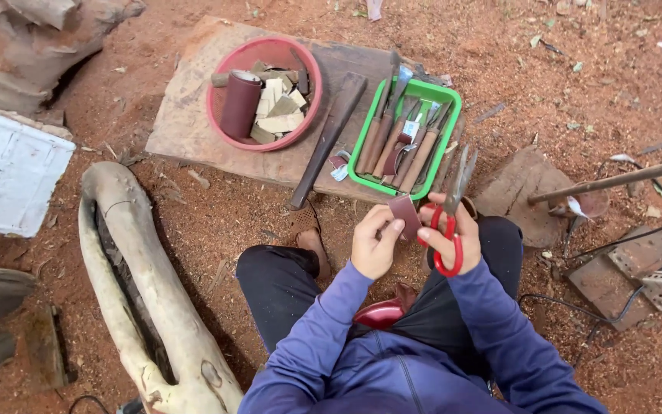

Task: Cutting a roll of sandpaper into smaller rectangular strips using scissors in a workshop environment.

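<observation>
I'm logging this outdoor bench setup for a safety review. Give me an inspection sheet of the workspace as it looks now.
Surface: wooden board on red dirt.
Job's things: sandpaper piece; red-handled scissors.
Clutter: red bowl of sandpaper roll and scraps; green tray of wooden-handled tools; a long tool.
Hands: left hand pinches the sandpaper; right hand grips the scissors, blades open.
Cables: black cable at right.
Surroundings: hollowed log, metal brackets.
</observation>
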